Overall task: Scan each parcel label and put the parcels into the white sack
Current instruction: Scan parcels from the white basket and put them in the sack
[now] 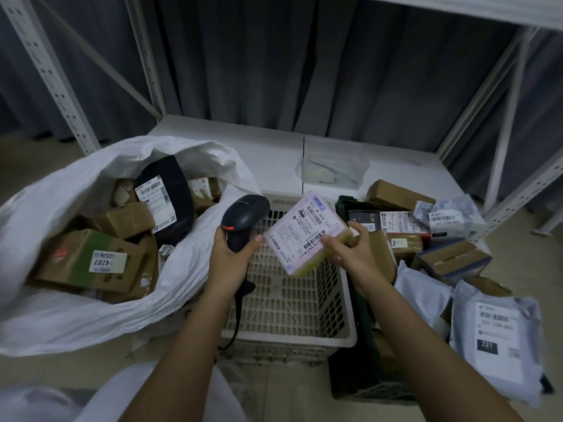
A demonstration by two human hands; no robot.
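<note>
My left hand grips the handle of a black barcode scanner, its head tilted toward the right. My right hand holds a small yellow parcel with a pink-white label facing up, just right of the scanner and above a perforated crate. The white sack lies open at the left, holding several brown boxes and a black bag with a label. More parcels are piled at the right, with grey mailer bags in front.
A beige perforated plastic crate sits between sack and pile. A dark crate stands right of it. A white low shelf with a clear bag lies behind. Metal rack posts rise on both sides.
</note>
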